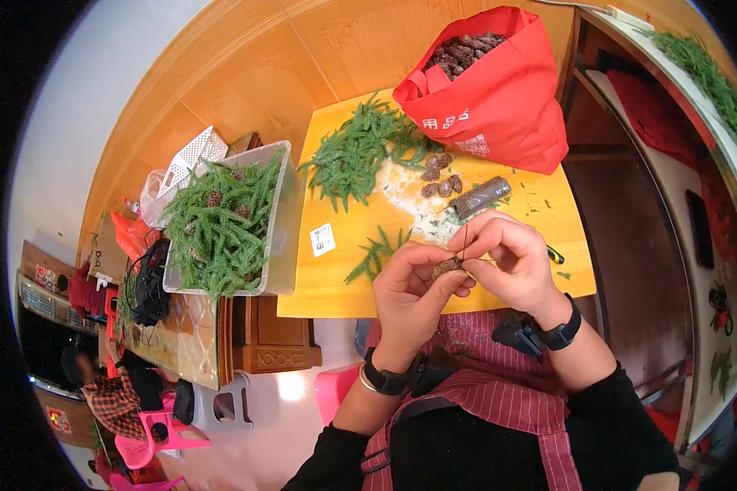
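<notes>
Pine cone (445, 267) and wire, held over the near part of the yellow tabletop (319, 290). The left hand (418, 286) was closed around the cone; the right hand (508, 258) met it from the right, thumb and forefinger pinched on a thin dark wire (466, 236) that stood roughly upright at the cone's right end. The 2 hands nearly touched at the fingertips; the cone's long axis, largely covered, could not be told. Beyond them lay a dark cylindrical bundle (479, 197), slanting up to the right, beside loose pine cones (445, 189). Containers: a red bag (516, 114), far right, filled with pine cones; a translucent plastic tub (282, 237), left, heaped with green fir sprigs (229, 233) and a few cones
</notes>
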Tool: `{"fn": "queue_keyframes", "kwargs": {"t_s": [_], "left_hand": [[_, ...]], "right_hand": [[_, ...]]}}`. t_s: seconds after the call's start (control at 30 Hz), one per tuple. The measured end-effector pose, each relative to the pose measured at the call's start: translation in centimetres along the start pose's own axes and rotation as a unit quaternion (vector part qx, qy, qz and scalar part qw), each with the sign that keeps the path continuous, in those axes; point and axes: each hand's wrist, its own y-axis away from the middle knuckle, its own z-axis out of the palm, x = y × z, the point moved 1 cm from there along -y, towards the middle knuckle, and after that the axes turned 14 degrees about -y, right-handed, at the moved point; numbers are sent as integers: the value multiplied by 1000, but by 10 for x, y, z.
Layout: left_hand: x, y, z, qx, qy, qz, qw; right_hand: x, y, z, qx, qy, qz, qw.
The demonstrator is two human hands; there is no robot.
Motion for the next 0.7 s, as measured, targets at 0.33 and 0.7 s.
{"fn": "queue_keyframes", "kwargs": {"t_s": [0.33,0.7], "left_hand": [[-1,0,-4,19,-66,45,997],[4,8,-12,-2,45,19,999]], "right_hand": [[-6,2,-9,27,25,104,994],[23,68,-72,-23,597,250,761]]}}
